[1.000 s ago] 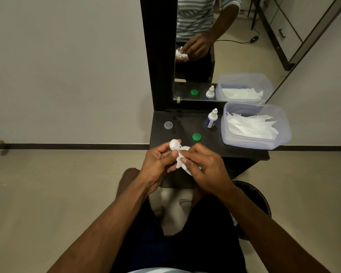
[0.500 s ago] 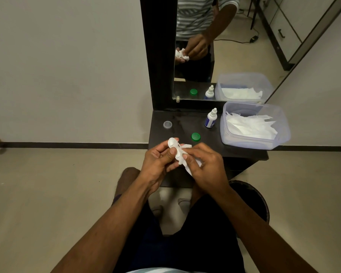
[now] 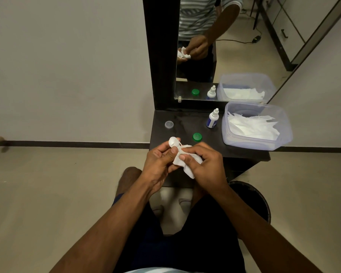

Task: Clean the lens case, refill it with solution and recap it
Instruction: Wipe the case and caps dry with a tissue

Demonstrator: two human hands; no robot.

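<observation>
The right hand pinches a crumpled white tissue against the small white plastic lens case, gripped by the left hand; beyond, a green round cap lies on the dark shelf

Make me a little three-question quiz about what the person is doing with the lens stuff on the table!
1. True or false: the green cap is screwed onto the lens case.
2. Which hand grips the lens case? A) left hand B) right hand C) neither
3. Fill in: the solution bottle stands between the clear cap and the plastic tub of ____.

Key
1. False: it lies by itself on the dark table.
2. A. The right hand presses a white tissue to the case.
3. Tissues.
</observation>
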